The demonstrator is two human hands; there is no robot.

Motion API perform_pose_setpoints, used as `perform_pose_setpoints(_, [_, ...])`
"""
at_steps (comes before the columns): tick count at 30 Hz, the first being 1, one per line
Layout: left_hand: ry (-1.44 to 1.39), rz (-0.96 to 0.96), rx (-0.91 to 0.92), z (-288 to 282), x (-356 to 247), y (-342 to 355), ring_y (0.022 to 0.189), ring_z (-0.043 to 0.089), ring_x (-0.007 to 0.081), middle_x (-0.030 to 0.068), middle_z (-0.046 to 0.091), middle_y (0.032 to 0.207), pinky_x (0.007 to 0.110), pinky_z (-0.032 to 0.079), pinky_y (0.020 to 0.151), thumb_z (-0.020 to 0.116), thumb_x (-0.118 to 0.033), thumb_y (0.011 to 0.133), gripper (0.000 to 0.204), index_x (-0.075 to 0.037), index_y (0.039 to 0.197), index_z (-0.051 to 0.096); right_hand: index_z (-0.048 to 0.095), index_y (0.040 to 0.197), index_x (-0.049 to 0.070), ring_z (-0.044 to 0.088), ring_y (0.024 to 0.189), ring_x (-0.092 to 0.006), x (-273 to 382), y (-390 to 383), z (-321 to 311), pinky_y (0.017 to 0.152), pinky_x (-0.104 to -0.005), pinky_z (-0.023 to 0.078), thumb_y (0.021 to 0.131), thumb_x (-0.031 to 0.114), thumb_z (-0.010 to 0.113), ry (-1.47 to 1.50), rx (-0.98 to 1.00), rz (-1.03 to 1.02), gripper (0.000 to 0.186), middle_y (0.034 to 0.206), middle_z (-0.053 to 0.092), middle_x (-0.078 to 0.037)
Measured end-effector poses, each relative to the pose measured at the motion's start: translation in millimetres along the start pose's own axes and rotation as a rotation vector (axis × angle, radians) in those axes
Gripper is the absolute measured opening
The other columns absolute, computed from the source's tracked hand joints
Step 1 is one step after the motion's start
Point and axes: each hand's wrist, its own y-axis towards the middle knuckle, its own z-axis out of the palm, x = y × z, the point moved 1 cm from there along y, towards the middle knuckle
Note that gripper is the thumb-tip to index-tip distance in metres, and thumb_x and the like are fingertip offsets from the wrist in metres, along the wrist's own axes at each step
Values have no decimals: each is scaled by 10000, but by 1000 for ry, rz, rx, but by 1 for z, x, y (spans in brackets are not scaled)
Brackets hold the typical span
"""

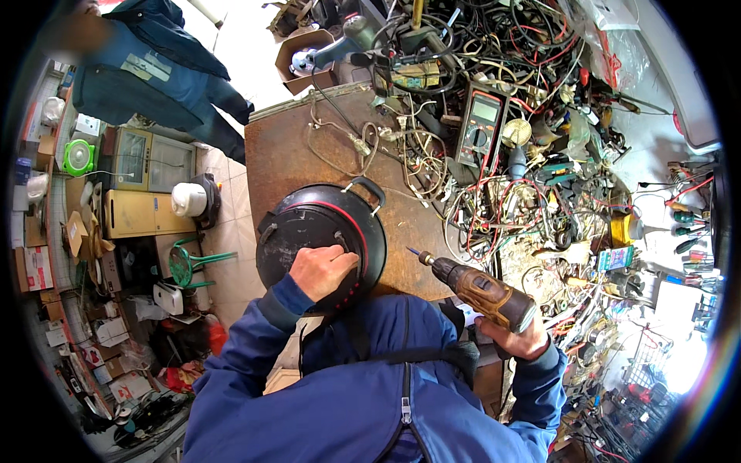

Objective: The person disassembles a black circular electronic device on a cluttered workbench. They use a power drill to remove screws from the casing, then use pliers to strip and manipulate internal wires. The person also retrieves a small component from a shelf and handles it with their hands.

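Head view: L hand point(320, 272) has fingers curled narrow atop a round black pot-like appliance w/ red ring point(297, 238), right under them; can't tell if they pinch anything. R hand point(526, 338) wraps a worn brown power drill point(485, 292), bit fwd-left of its fingers. Brown wooden tabletop point(279, 150) beyond L fingers; grey rectangular multimeter w/ red leads point(482, 125) well fwd of R fingers.

We've got a multimeter point(480, 123) amid tangled wires point(482, 204) at right, an open cardboard box point(315, 82) near the bench's point(278, 147) far edge, plus green stool point(181, 266), white appliance point(188, 200), yellow cabinet point(143, 214), green fan point(78, 157) and another person point(154, 77) at left.
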Motion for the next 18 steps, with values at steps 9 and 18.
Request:
perform_pose_setpoints(9, [31,6,-35,5,-3,-3,609,625,230,50,502,693,368,501,521,787,-139,839,157,-95,951,687,748,1081,66,727,743,-315,14,10,-3,694,-390,578,763,150,836,11,122,31,340,866,736,-127])
perform_pose_setpoints(18, [163,-126,-47,23,-10,-7,658,657,247,66,562,741,371,525,560,768,-170,888,168,-95,948,630,727,1125,55,729,784,-303,24,22,5,736,-373,583,755,113,826,31,172,-71,387,939,742,-127])
